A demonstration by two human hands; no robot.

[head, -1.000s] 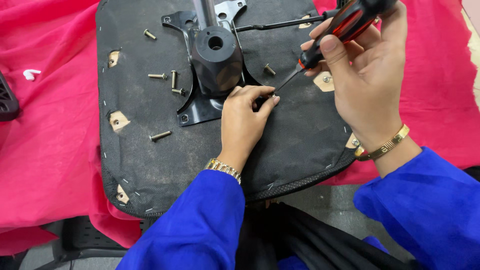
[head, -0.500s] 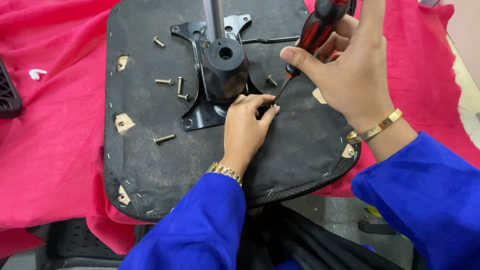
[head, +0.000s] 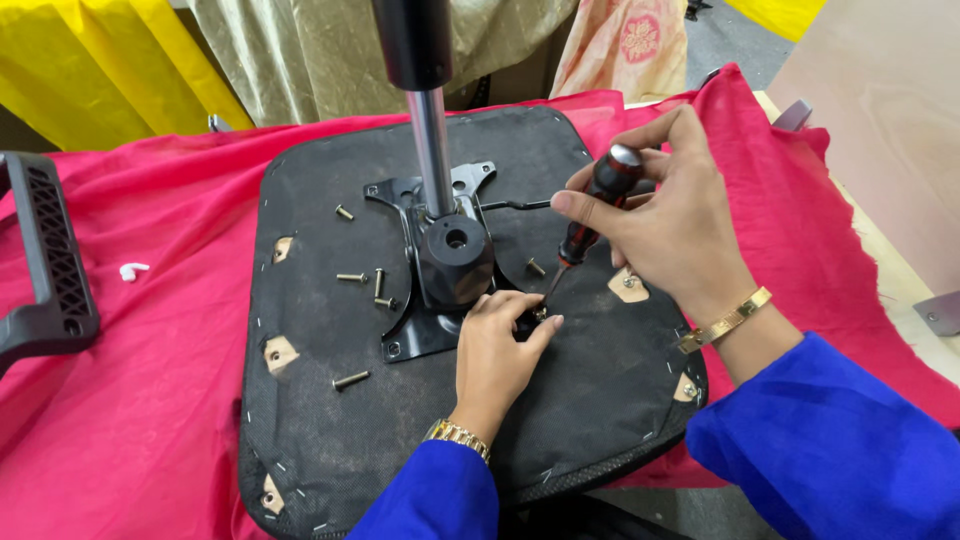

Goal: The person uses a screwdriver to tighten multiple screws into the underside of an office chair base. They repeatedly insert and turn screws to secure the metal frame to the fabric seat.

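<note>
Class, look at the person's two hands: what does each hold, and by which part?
The right hand holds a black-and-red screwdriver by its handle. The left hand steadies something small, probably a screw, at the screwdriver's tip; it is too hidden to tell.

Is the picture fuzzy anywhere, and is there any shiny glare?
Head view: mostly sharp; the loose brass-coloured screws on the black fabric chair-seat underside look crisp. The shiny metal cylinder post shows a bright glare streak. Soft, even light, only faint shadows under the left hand and the right hand holding the red-and-black screwdriver. Straight edges bend slightly near the corners.
</note>
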